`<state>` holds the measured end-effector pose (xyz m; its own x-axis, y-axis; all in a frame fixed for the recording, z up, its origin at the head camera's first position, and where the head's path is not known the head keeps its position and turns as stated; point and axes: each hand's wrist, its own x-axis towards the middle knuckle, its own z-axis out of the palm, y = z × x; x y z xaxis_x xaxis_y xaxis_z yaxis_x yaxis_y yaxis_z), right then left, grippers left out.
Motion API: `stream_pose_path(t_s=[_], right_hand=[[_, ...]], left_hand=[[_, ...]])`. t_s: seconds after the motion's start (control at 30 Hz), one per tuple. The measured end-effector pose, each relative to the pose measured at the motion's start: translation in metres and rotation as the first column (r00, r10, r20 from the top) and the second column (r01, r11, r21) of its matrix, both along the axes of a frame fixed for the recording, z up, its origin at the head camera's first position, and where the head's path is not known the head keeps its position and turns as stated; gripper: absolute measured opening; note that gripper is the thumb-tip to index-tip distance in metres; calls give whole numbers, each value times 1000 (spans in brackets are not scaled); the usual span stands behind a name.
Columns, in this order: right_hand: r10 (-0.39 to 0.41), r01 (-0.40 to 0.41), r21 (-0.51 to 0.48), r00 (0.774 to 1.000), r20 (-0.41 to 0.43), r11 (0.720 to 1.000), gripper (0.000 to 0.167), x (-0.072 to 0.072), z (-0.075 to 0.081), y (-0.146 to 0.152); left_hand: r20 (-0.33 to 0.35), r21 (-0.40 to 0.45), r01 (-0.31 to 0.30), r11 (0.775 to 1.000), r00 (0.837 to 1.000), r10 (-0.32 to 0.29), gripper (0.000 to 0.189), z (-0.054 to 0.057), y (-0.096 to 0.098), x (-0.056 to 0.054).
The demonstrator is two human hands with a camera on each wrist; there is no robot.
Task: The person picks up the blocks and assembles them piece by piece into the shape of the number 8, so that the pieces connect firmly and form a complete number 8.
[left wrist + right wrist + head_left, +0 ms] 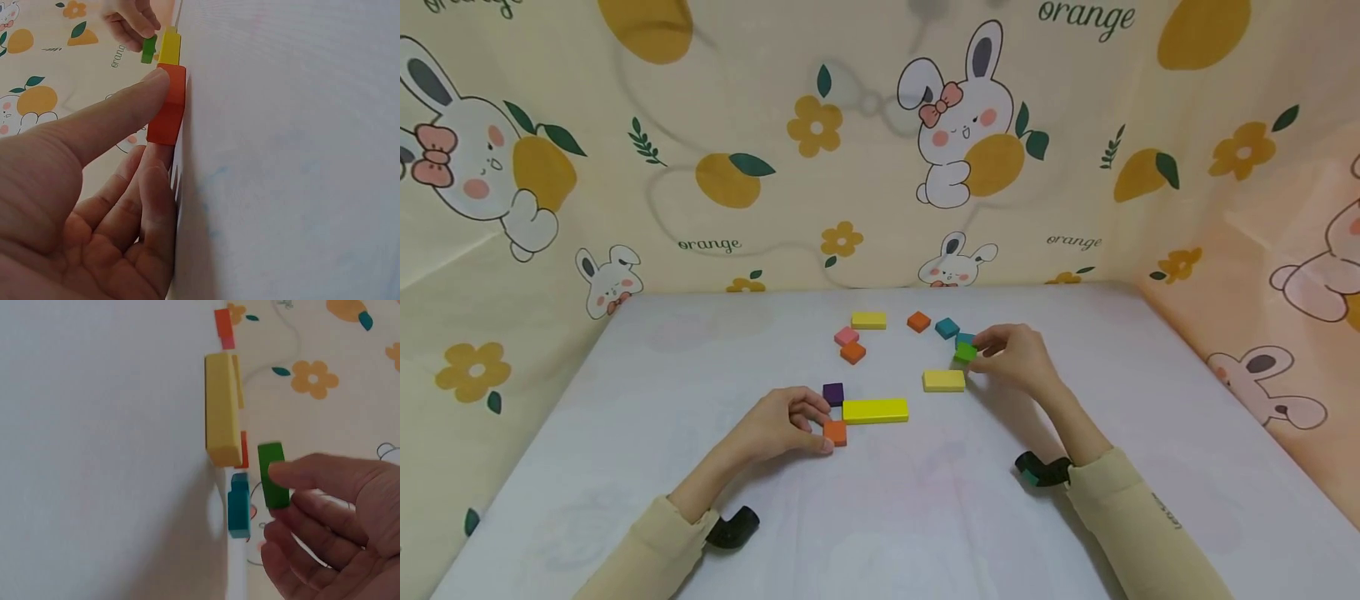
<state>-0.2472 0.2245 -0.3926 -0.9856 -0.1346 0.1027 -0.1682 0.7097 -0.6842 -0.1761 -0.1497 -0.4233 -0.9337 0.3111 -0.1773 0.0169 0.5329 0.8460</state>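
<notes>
My left hand (781, 423) pinches an orange block (835, 432) between thumb and fingers, low at the table. The block lies at the left end of a long yellow block (876, 411), just in front of a dark purple cube (832, 394). In the left wrist view the thumb presses on the orange block's (167, 106) side. My right hand (1017, 360) holds a small green block (966, 353) between thumb and fingertips. Seen from the right wrist, that green block (274, 475) is raised above the table, near a teal block (239, 514) standing there.
Farther back lie a yellow block (868, 321), a pink block (846, 336), orange blocks (853, 352) and a blue block (947, 327). A shorter yellow block (943, 381) sits left of the right hand. A printed cloth with rabbits (955, 142) walls the white table (925, 517).
</notes>
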Motion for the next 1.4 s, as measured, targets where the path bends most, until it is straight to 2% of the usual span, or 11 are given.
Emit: stream_pose_path(t_s=[0.43, 0.6, 0.73, 0.87, 1.13, 1.4], right_hand=[[132, -127, -113, 991, 31, 985, 30, 15, 10, -34], [223, -222, -119, 975, -10, 968, 29, 19, 9, -48], [288, -290, -104, 957, -32, 951, 27, 12, 5, -56], [340, -337, -82, 940, 26, 938, 28, 1, -2, -60], [338, -335, -44, 932, 131, 941, 29, -9, -14, -58], [398, -400, -13, 908, 134, 917, 29, -12, -14, -56]], left_hand=[[-2, -7, 2, 1000, 1000, -2, 46, 1, -3, 0], [-8, -1, 12, 1000, 1000, -12, 46, 0, -3, 0], [-12, 9, 23, 1000, 1000, -23, 47, -2, -3, 0], [-7, -2, 5, 1000, 1000, -5, 47, -2, -3, 1], [-11, 3, 22, 1000, 1000, -22, 47, 1, -1, 0], [-2, 13, 19, 1000, 1000, -19, 47, 1, -1, 0]])
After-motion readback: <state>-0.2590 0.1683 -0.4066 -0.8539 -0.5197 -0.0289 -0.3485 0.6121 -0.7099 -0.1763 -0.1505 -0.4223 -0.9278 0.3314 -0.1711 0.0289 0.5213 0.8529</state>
